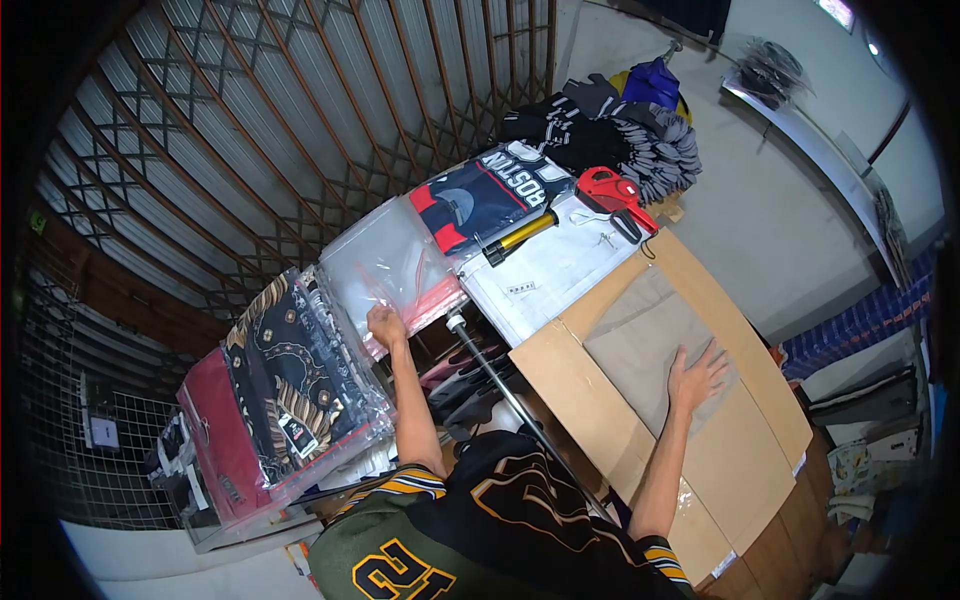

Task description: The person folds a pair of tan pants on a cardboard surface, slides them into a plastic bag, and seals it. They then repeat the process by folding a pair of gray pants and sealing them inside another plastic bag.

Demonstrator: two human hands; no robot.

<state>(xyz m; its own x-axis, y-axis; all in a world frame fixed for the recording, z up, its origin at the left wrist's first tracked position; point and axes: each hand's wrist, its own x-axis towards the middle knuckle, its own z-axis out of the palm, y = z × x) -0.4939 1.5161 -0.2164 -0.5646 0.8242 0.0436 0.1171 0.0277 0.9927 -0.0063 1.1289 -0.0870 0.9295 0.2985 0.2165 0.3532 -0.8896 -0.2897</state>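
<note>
Where the folded taupe garment lies toward the cardboard's far edge, the right hand rests palm down on it, fingers spread; the left hand curls at the clear bags' near edge, its grip unclear.

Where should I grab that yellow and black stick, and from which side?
I'd take the yellow and black stick by its yellow middle, from above, fingers across it: it's long and slim, lying on its side, with the red tool close to one end.
</note>
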